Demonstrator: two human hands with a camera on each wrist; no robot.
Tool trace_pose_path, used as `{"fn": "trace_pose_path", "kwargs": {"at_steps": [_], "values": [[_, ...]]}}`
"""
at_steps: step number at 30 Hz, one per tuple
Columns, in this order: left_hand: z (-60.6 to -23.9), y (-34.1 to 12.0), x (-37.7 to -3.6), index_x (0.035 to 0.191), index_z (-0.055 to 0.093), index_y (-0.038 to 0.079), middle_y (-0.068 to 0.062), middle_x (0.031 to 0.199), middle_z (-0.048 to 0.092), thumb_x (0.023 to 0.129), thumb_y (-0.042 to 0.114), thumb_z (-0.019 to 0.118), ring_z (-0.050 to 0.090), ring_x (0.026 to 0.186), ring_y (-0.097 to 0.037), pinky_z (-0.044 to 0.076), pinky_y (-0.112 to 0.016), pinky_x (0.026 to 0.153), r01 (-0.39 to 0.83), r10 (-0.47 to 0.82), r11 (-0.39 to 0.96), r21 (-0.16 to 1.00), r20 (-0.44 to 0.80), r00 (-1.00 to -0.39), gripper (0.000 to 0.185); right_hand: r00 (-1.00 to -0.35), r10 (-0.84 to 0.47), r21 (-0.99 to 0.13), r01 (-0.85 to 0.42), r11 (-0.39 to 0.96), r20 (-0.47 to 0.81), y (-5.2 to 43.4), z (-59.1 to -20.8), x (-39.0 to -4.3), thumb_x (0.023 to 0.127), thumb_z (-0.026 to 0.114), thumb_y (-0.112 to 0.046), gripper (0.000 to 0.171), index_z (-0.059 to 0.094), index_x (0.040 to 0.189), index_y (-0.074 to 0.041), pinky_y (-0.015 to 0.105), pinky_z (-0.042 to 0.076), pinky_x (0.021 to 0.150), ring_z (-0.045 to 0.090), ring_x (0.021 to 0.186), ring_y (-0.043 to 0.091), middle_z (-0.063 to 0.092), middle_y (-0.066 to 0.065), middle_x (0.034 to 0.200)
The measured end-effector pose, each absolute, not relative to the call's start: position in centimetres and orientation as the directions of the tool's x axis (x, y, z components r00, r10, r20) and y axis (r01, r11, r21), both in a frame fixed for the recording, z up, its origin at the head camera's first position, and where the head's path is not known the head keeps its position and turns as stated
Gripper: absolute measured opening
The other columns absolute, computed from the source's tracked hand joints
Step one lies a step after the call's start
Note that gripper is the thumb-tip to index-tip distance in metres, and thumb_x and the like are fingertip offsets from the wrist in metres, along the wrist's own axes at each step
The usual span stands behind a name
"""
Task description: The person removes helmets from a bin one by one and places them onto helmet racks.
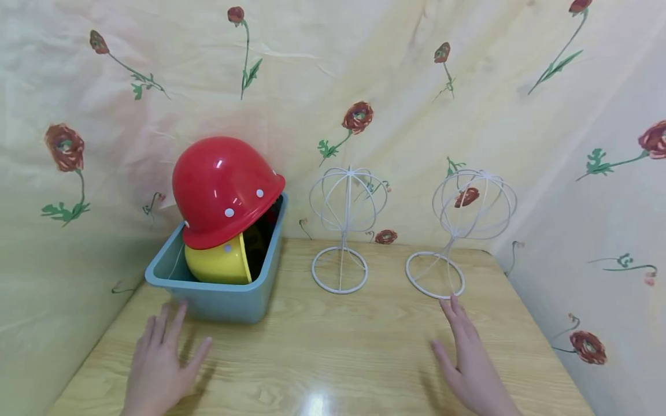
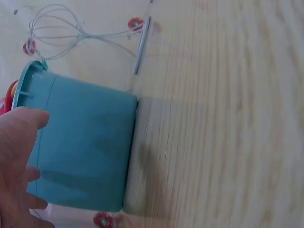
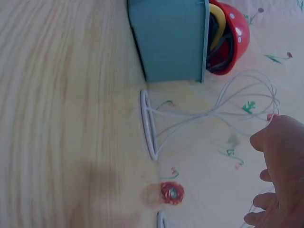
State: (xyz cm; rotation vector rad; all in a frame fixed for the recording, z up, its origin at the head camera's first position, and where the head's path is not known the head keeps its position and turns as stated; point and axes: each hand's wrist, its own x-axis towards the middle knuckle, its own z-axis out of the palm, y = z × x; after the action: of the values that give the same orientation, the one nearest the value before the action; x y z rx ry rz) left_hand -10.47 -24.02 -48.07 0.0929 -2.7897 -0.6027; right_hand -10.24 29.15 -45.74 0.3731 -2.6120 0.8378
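Both hands flat, fingers straight, holding nothing: left hand [image 1: 158, 370] just before teal plastic bin [image 1: 229, 300], right hand [image 1: 468, 364] well right. Only head view shows red hard hat [image 1: 224, 188] topping bin; wrist views hide it mostly.

Table [image 1: 333, 346] – bin [image 1: 218, 297], 2 stands [image 1: 340, 268]

No lettering, label, brand mark or number can be read anywhere in these views. The red helmet [image 1: 225, 188], the yellow helmet [image 1: 218, 263] and the blue bin [image 1: 218, 297] at far left show plain surfaces only.
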Motion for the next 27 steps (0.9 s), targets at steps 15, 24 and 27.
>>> {"fn": "trace_pose_path", "kwargs": {"at_steps": [15, 24, 27], "values": [[-46.8, -29.4, -12.7, 0.166, -0.001, 0.005, -0.035, 0.168, 0.004, 0.105, 0.052, 0.05, 0.016, 0.145, -0.068, 0.02, -0.085, 0.107, -0.078, -0.21, 0.77, 0.634, 0.137, -0.968, 0.092, -0.832, -0.265, -0.4, -0.483, 0.779, 0.487, 24.9, -43.8, -12.5, 0.097, 0.07, -0.011, 0.083, 0.023, 0.166, -0.015, 0.065, 0.042, 0.108, 0.044, 0.146, 0.044, 0.03, 0.012, 0.17], [-45.7, -30.1, -14.0, 0.166, 0.008, 0.004, -0.039, 0.162, 0.024, 0.107, 0.042, 0.049, 0.034, 0.138, -0.065, 0.033, -0.079, 0.105, -0.029, -0.274, 0.698, 0.716, 0.229, -0.934, 0.081, -0.809, -0.291, -0.407, -0.526, 0.747, 0.511, 23.3, -43.2, -13.0, 0.096, 0.069, -0.008, 0.071, 0.036, 0.159, -0.002, 0.051, 0.053, 0.104, 0.059, 0.135, 0.035, 0.053, 0.019, 0.154], [-45.3, -29.9, -14.5, 0.166, 0.012, 0.005, -0.035, 0.163, 0.027, 0.105, 0.038, 0.054, 0.039, 0.139, -0.06, 0.041, -0.062, 0.115, 0.01, -0.291, 0.662, 0.749, 0.269, -0.918, 0.081, -0.792, -0.318, -0.428, -0.565, 0.705, 0.521, 22.6, -43.0, -13.4, 0.097, 0.068, -0.005, 0.065, 0.04, 0.155, 0.003, 0.05, 0.055, 0.101, 0.061, 0.132, 0.036, 0.056, 0.02, 0.15]]}}
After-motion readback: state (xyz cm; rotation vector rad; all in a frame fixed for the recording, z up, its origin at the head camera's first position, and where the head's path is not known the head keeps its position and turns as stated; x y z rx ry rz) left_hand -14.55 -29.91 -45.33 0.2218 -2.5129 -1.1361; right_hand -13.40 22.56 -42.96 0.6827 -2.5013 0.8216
